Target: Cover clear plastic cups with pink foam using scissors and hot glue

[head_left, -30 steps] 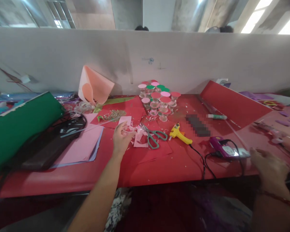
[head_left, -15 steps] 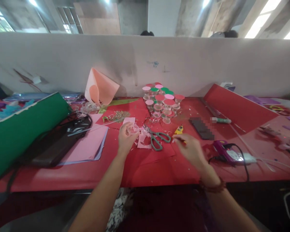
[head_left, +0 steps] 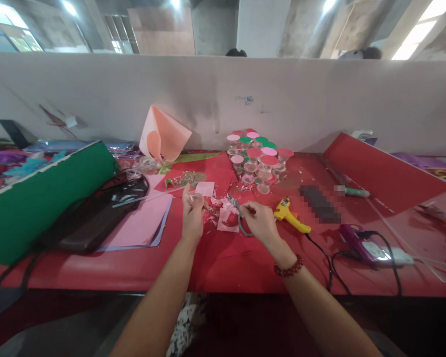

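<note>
My left hand [head_left: 193, 218] is closed around a small clear plastic cup [head_left: 195, 197], held just above the red table. To the right, my right hand [head_left: 262, 220] hangs over a pair of green-handled scissors [head_left: 245, 228] with its fingers pinched together. What they pinch, if anything, is hidden, and I cannot tell whether they touch the scissors. Between the hands lie pink paper scraps [head_left: 228, 223] and a square of pink paper [head_left: 205, 189]. A yellow glue gun [head_left: 292, 218] rests right of my right hand.
Clear cups topped with paper discs [head_left: 269, 160] stand in a group at the back. A dark pixelated object [head_left: 319, 203] and a purple device [head_left: 357, 243] lie right. Left are a black bag [head_left: 96, 223], pink sheets [head_left: 137, 223] and a green board [head_left: 52, 198].
My right hand has moved left, from beside the glue gun to over the scissors, uncovering the glue gun. My left hand still holds the cup. The whole view has shifted slightly.
</note>
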Demonstrator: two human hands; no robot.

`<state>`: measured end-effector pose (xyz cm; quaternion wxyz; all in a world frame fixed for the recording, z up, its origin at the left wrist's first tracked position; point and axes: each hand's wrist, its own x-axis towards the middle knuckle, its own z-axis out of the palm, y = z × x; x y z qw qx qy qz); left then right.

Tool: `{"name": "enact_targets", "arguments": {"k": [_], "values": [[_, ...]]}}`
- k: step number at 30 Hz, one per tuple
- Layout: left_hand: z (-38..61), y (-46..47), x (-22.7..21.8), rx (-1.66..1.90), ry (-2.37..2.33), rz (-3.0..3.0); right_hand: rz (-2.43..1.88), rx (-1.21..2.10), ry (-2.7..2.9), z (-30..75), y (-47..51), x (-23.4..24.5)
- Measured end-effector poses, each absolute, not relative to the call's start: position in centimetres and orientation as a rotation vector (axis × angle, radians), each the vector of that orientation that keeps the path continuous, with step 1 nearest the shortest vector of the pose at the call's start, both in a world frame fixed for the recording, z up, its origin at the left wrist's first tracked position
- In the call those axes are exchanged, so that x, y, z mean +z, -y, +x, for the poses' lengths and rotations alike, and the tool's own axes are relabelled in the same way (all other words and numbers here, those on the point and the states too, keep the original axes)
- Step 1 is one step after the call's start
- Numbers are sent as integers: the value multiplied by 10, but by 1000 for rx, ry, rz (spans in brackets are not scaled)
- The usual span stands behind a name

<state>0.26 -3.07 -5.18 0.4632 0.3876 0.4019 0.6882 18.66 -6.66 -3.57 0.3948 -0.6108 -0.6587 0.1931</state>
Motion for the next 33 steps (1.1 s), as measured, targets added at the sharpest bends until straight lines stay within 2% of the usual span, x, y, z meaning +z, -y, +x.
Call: {"name": "enact_targets", "arguments": {"k": [5, 10, 16, 22, 33], "values": [[2, 26, -54, 1758, -970, 814, -1552, 334, 2014, 172, 47, -38], [-2, 20, -61, 1765, -1058, 885, -1618, 423, 2123, 164, 29, -44], [-8, 19, -57, 1628, -896, 814, -1307, 648, 1703, 167, 24, -47], [-10, 21, -49, 1570, -716, 710, -1010, 1081, 1384, 156, 23, -52], [-10, 16, -31, 1557, -896, 977, -845, 1190, 1278, 160, 23, -51]]}}
